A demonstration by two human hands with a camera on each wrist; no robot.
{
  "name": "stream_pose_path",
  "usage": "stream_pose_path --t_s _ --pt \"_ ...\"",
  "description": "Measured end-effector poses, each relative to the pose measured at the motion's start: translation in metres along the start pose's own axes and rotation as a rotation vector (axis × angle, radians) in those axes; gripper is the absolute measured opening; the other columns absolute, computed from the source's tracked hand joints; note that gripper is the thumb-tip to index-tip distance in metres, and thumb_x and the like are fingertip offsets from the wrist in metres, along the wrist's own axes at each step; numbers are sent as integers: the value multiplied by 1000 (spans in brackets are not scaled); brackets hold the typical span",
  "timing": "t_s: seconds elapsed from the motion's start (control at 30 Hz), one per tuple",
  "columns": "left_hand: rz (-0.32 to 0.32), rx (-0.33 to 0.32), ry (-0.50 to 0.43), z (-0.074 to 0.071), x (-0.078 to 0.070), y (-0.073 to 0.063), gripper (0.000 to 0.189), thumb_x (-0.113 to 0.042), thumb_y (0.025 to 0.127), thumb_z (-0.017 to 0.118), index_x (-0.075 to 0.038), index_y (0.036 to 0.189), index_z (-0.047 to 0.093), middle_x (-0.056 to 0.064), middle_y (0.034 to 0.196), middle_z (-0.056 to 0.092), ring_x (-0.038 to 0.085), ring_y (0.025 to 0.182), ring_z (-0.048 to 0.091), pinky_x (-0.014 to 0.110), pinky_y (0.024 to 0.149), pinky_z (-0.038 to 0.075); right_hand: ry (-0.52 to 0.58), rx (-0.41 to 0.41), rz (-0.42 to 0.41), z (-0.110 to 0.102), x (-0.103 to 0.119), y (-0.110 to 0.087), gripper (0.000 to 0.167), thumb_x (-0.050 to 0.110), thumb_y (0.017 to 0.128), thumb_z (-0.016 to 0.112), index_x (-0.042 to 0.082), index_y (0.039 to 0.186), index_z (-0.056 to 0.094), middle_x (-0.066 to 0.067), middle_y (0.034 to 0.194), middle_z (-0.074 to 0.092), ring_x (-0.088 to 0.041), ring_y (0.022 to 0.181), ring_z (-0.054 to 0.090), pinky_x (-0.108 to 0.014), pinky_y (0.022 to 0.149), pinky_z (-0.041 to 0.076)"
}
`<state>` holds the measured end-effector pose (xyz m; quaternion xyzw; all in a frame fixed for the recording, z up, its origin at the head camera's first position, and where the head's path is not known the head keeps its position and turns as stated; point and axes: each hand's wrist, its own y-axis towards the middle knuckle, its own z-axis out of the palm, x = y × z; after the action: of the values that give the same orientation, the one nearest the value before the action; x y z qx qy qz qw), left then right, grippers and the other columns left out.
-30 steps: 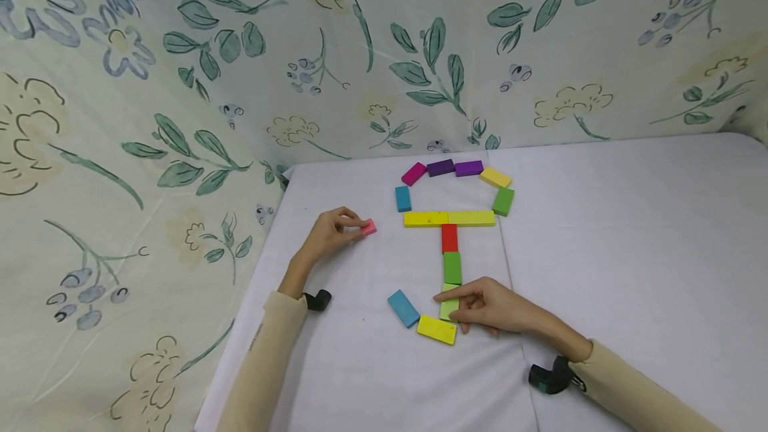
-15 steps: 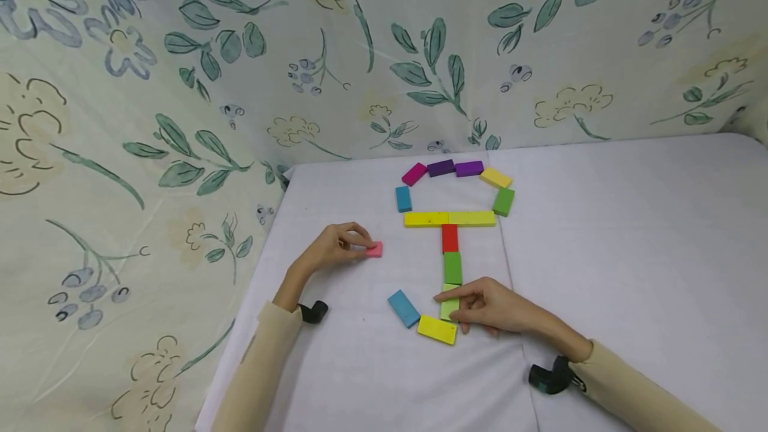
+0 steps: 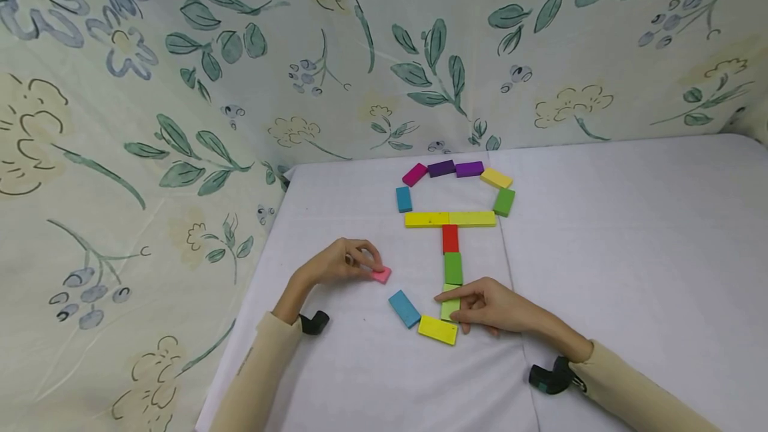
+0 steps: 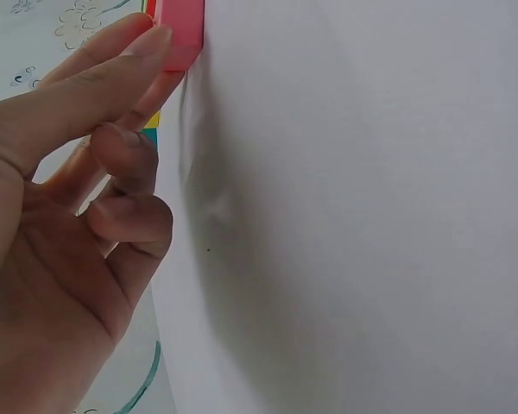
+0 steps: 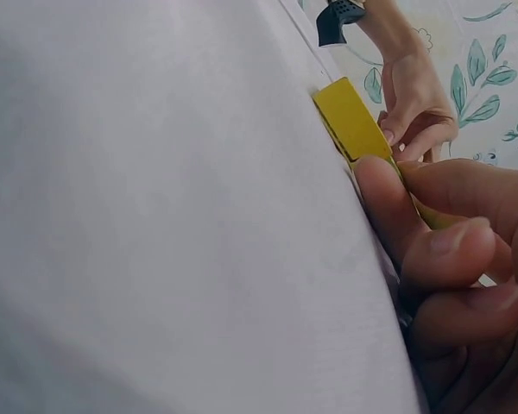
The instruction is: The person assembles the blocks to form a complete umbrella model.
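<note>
In the head view my left hand [image 3: 342,263] pinches a pink block [image 3: 382,275] between thumb and fingertips, left of the block column. The left wrist view shows the pink block [image 4: 183,33] at the fingertips, partly out of frame. My right hand [image 3: 493,305] holds a light green block [image 3: 449,293] at the column's lower end, index finger across it and thumb at its near end; the hand partly covers it. Close by lie a yellow block [image 3: 437,330] and a blue block [image 3: 405,309], slanting up to the left.
Above the light green block run a green block [image 3: 453,268] and a red block [image 3: 450,239], up to a yellow bar [image 3: 427,220] of two blocks. Several coloured blocks arch over it, including a purple block [image 3: 469,169]. A floral cloth [image 3: 336,99] hangs behind the white table [image 3: 630,252].
My left hand has moved nearer and slightly right with the pink block, closer to the blue block. My right hand has stayed at the light green block.
</note>
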<state>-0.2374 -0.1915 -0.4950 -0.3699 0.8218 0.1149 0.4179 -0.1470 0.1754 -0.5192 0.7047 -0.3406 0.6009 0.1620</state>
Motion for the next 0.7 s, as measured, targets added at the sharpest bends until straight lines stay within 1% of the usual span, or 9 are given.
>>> stream_pose_path --t_s 0.2,0.33,0.37,0.53,0.7 --pt "0 43 -9 5 -6 -1 20 -8 89 81 -17 106 84 2 116 73 17 97 59 20 73 46 -4 -3 3 0 0 0 37 21 99 71 12 136 69 -14 72 71 -5 39 39 -15 42 34" --pt "26 63 -7 7 -8 -2 20 -6 90 80 -15 108 84 4 117 73 18 97 58 20 73 45 -9 -4 8 0 0 1 37 21 99 71 13 136 69 -13 72 71 -6 39 39 -15 42 34" --pt "28 66 -8 7 -7 -3 21 -6 90 80 -15 108 84 4 117 73 18 96 58 20 73 45 -9 -5 9 0 -1 1 37 21 99 71 13 136 69 -13 72 71 -6 39 39 -15 42 34" --pt "21 72 -34 10 -7 -5 19 -5 91 79 -14 107 84 5 118 72 18 102 59 20 77 46 -13 -2 8 0 -2 1 37 21 99 71 14 136 69 -14 72 71 -6 39 39 -15 42 34" --pt "22 76 -40 12 -7 -6 20 -6 91 79 -15 107 84 5 118 72 18 98 59 20 75 45 -12 -8 12 1 -2 1 37 22 99 71 14 135 69 -13 72 71 -6 39 39 -15 42 34"
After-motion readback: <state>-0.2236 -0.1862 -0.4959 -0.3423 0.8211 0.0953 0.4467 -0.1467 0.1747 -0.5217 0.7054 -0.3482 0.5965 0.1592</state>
